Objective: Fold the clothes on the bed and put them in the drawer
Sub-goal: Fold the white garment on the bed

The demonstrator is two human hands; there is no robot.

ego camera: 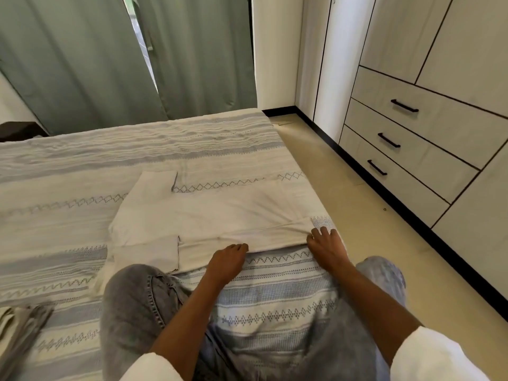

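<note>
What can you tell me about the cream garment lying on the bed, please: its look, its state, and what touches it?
The cream garment looks like plain woven cloth, lightly creased. It lies flat on the striped bedspread, near the bed's right edge, with a side slit showing at its far edge and a flap at its near left. Its near edge is being folded over: the left hand grips that edge with curled fingers, and the right hand holds its near right corner. What kind of garment it is cannot be told.
</note>
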